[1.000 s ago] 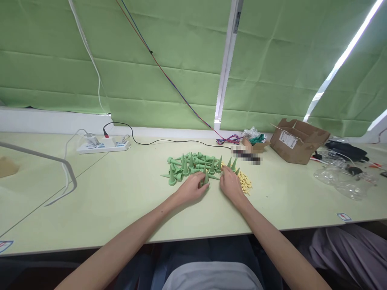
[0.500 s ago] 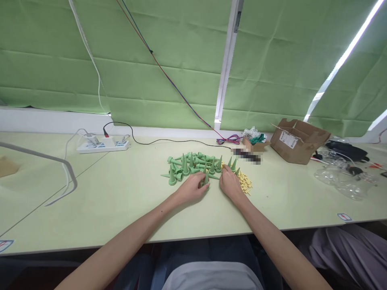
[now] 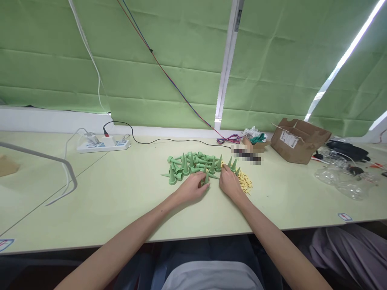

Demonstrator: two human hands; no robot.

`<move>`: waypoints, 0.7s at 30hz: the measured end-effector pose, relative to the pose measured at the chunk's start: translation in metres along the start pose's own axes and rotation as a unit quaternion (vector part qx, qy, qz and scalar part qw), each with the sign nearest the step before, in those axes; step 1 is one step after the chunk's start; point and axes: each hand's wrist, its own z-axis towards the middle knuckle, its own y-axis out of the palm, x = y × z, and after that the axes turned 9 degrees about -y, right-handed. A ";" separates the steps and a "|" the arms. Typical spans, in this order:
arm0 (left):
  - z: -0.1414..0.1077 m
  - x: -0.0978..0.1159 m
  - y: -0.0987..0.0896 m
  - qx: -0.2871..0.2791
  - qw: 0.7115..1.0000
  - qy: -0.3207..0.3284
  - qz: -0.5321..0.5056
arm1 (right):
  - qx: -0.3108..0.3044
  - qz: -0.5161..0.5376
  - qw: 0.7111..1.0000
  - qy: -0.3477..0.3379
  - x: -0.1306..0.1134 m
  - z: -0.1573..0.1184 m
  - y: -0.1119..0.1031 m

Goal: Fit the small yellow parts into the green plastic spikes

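From the seat, green blinds (image 3: pixel 187 40) fill 12 o'clock behind the pale bench (image 3: pixel 133 189). Between 10 and 11 o'clock sits a white power strip (image 3: pixel 90 149); its black cord (image 3: pixel 184 140) runs toward a pixelated dark object (image 3: pixel 246 154) at 1 o'clock. A red-and-blue wire coil (image 3: pixel 231 139) lies between 12 and 1. Between 1 and 2 stands an open cardboard box (image 3: pixel 299 150). Near 2 o'clock lie clear plastic containers (image 3: pixel 326 176) and a black item (image 3: pixel 348 151). Grey-purple cloth (image 3: pixel 335 249) shows at 3 o'clock.

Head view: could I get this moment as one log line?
left hand: at green cone | right hand: beside yellow pieces | cardboard box: open
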 end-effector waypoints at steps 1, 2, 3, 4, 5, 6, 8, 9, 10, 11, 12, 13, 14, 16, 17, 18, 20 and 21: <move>0.000 0.000 0.000 0.001 1.000 0.000 0.003 | 0.000 0.003 1.000 0.001 0.000 0.000 0.000; 0.000 0.000 0.000 0.001 1.000 0.000 0.005 | -0.001 0.006 1.000 0.003 0.000 0.000 0.000; 0.000 0.000 0.000 0.001 1.000 0.000 0.006 | -0.002 0.009 1.000 0.005 0.000 0.000 0.000; 0.000 0.000 0.000 0.000 1.000 0.000 0.006 | -0.002 0.012 1.000 0.006 0.000 0.000 0.000; 0.000 0.000 0.000 0.000 1.000 -0.001 0.006 | -0.001 0.016 1.000 0.005 0.000 -0.001 0.000; 0.000 0.000 -0.001 -0.001 1.000 -0.001 0.005 | 0.002 0.021 1.000 0.004 0.000 -0.001 0.000; 0.000 0.001 -0.001 -0.002 1.000 -0.001 0.006 | 0.013 0.032 0.999 -0.002 0.000 -0.001 0.000; -0.001 0.001 -0.001 -0.002 1.000 -0.001 0.007 | 0.022 0.039 0.999 -0.006 0.000 -0.002 -0.001; -0.001 0.001 -0.001 -0.002 1.000 -0.001 0.007 | 0.033 0.048 0.998 -0.009 0.000 -0.002 -0.001; -0.001 0.002 -0.001 -0.002 1.000 0.000 0.007 | 0.045 0.057 0.997 -0.011 0.000 -0.002 -0.001; -0.001 0.002 -0.001 -0.001 1.000 0.000 0.006 | 0.057 0.066 0.996 -0.012 0.000 -0.002 -0.001; -0.001 0.002 -0.001 0.000 1.000 0.000 0.003 | 0.068 0.074 0.995 -0.012 0.000 -0.002 -0.001; -0.001 0.002 -0.001 0.000 1.000 0.000 0.000 | 0.077 0.081 0.994 -0.010 0.000 -0.002 -0.001; -0.001 0.002 -0.001 0.000 1.000 -0.002 -0.007 | 0.087 0.092 0.992 -0.008 0.001 -0.002 -0.002; -0.001 0.002 -0.001 0.000 1.000 -0.004 -0.008 | 0.088 0.095 0.992 -0.007 0.001 -0.002 -0.002; -0.001 0.002 -0.001 -0.001 1.000 -0.006 -0.009 | 0.088 0.097 0.991 -0.007 0.001 -0.002 -0.002; 0.000 0.001 -0.001 -0.004 1.000 -0.006 -0.007 | 0.087 0.098 0.991 -0.002 0.001 -0.003 -0.003; 0.000 0.001 -0.001 -0.004 1.000 -0.006 -0.005 | 0.086 0.096 0.992 0.004 0.001 -0.003 -0.004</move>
